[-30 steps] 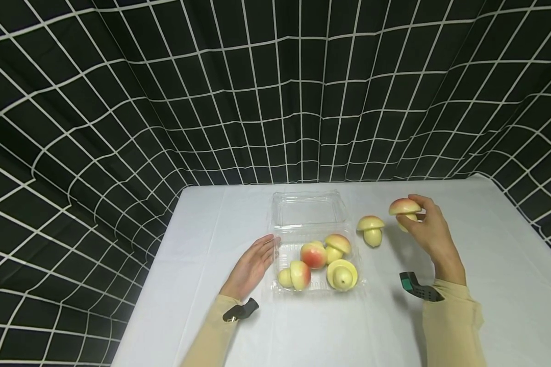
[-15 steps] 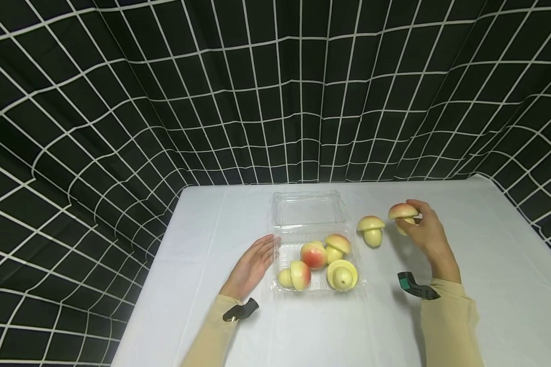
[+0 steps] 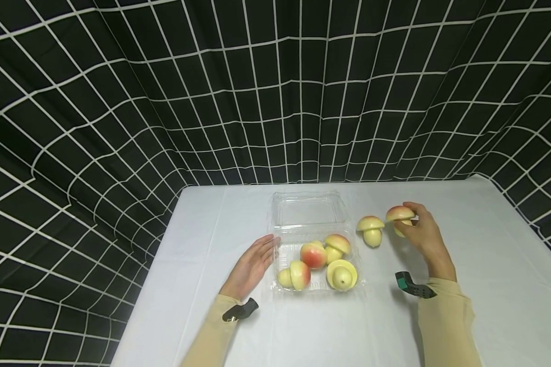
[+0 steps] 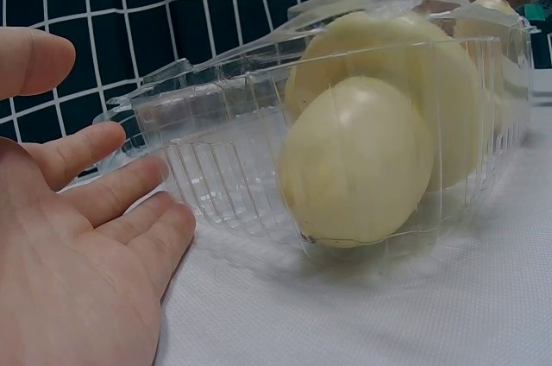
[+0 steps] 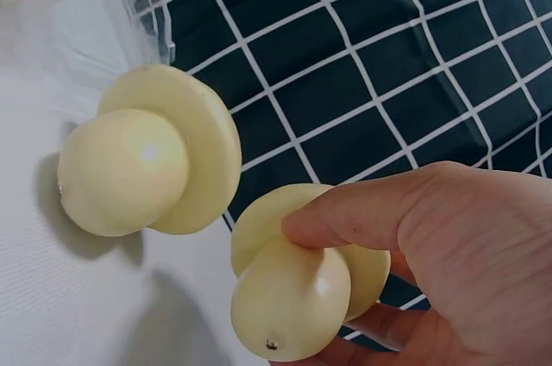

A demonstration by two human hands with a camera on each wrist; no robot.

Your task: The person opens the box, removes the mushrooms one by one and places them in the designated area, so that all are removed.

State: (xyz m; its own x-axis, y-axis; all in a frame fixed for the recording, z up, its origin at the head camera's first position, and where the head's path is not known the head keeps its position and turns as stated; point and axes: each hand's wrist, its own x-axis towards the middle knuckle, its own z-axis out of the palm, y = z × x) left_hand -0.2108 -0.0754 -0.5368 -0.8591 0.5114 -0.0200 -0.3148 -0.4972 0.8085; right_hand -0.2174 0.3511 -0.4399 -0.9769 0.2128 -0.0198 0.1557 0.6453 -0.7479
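Note:
My right hand pinches a toy mushroom with a red-tinged cap and pale yellow stem; thumb and fingers close around its stem in the right wrist view. Just left of it, another toy mushroom lies on the table, apart from the held one. My left hand rests on the table with fingers extended, its fingertips at the left wall of a clear plastic clamshell box. Inside that box are several toy mushrooms, among them one showing its red cap and one with its stem up.
The box's lid lies folded back toward the far side. A white cloth covers the table. Black curtains with a white grid rise behind it and at both sides.
My right hand has moved slightly left and lower with the mushroom, closer to the one lying on the table. The left hand and the box have stayed in place.

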